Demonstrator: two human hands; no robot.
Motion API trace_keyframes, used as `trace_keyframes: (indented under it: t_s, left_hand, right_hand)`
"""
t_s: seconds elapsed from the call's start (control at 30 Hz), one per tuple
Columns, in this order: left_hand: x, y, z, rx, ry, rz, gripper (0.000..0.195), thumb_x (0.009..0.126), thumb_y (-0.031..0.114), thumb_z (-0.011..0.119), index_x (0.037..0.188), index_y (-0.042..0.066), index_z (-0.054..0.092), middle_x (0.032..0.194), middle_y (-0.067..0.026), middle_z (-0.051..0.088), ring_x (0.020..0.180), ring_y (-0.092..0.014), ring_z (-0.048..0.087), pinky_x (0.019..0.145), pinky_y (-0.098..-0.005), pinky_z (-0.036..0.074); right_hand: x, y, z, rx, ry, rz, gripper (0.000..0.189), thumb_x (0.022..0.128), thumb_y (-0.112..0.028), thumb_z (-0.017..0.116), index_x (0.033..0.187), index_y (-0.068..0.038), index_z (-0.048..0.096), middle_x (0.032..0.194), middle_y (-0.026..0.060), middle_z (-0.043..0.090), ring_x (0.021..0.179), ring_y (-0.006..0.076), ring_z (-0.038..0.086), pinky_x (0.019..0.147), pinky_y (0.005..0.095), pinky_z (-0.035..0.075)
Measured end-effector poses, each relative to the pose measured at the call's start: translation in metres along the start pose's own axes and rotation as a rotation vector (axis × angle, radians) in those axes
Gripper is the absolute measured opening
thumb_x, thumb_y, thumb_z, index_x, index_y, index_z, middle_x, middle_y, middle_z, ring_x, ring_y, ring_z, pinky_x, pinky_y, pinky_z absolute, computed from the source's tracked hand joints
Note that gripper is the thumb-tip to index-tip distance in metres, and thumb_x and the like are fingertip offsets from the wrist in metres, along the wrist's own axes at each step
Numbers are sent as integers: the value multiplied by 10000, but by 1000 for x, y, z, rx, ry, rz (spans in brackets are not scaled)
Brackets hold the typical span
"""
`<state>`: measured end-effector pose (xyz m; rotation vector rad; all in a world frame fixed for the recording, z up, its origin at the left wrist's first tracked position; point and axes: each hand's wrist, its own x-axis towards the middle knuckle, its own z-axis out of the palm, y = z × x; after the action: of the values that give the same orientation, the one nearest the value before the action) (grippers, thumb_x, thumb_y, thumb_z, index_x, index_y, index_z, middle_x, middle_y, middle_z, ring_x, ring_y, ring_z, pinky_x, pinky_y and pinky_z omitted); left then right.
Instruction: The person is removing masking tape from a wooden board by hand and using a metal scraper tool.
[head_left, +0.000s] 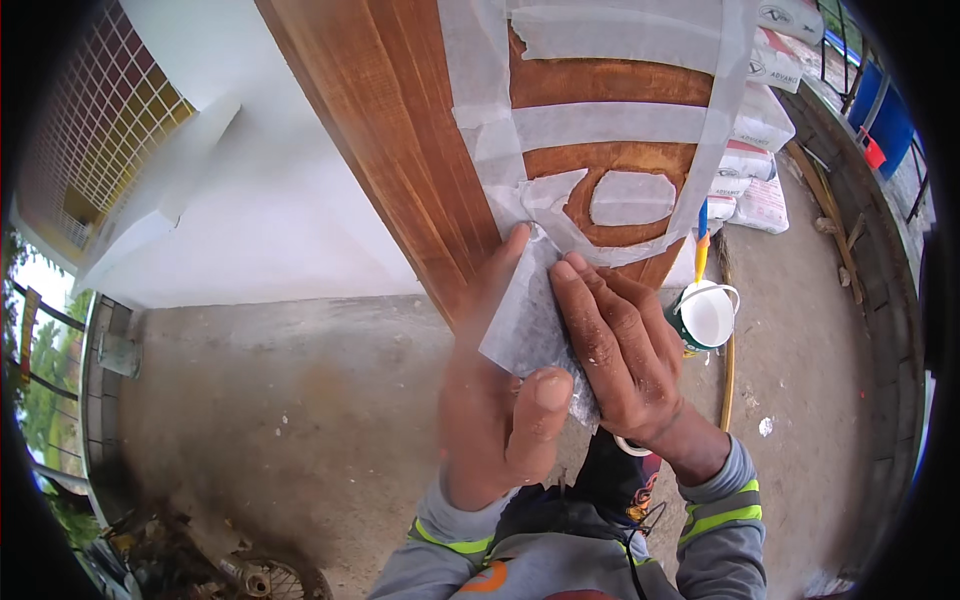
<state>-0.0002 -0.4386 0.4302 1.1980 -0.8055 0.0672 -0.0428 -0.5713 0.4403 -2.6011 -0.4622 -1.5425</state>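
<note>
Before me stands a brown wooden board (390, 127) with wide strips of whitish masking tape (611, 122) framing bare wood bands. A rounded tape patch (634, 199) sits inside a curved outline near its lower end. Between my hands is a loose, wrinkled tape strip (517, 322), its top meeting the taped outline. My left hand (487, 405), partly blurred, lies behind the strip with its thumb in front and a fingertip at the board. The fingers of my right hand (622, 345) lie along the strip's right edge, just below the outline. Their contact underneath is hidden.
A white bucket (709, 311) with a blue-and-yellow-handled tool (702, 240) stands right of the board. Stacked sacks (761, 154) are behind it. A white wall (352, 247) rises at left. Part of a wheel (274, 577) shows at lower left on the concrete floor (300, 390).
</note>
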Motion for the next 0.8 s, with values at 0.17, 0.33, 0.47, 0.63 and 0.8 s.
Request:
trace_keyframes:
  t_s: [0.17, 0.33, 0.47, 0.63, 0.8]
  left_hand:
    - [0, -10, -2, -92, 57, -21, 868, 986, 530, 528, 1480, -166, 364, 1453, -281, 451, 1338, -340, 490, 1114, -435, 393]
    - [-1, -5, 2, -119, 63, -84, 926, 974, 576, 542, 1497, -160, 336, 1454, -269, 461, 1345, -327, 492, 1124, -433, 390]
    - [-6, -4, 5, -176, 91, -119, 987, 954, 617, 562, 1517, -153, 306, 1473, -263, 464, 1369, -320, 484, 1150, -435, 377]
    - [-8, -4, 5, -248, 58, -138, 942, 982, 571, 558, 1527, -151, 293, 1478, -267, 471, 1383, -318, 477, 1157, -432, 372]
    - [-10, -15, -8, -235, 7, -135, 895, 1013, 539, 545, 1563, -110, 267, 1504, -249, 459, 1388, -306, 482, 1164, -433, 371]
  right_hand:
    - [2, -2, -3, 19, -18, 1, 483, 754, -57, 703, 1205, 109, 661, 1121, 233, 697, 925, 315, 723, 746, 351, 607]
    - [-1, 0, -1, 5, -6, 1, 476, 773, -84, 684, 1208, 107, 659, 1123, 233, 691, 923, 308, 721, 752, 344, 599]
    - [-5, 0, -1, 10, -6, -3, 493, 761, -83, 683, 1216, 105, 654, 1127, 234, 690, 934, 307, 718, 762, 346, 599]
    - [-7, -4, -1, 40, -51, 43, 539, 745, -79, 674, 1251, 104, 639, 1162, 231, 680, 963, 303, 712, 773, 345, 597]
    - [-9, -5, 0, 71, -46, 70, 570, 730, -44, 671, 1277, 107, 629, 1197, 234, 662, 976, 307, 694, 772, 355, 593]
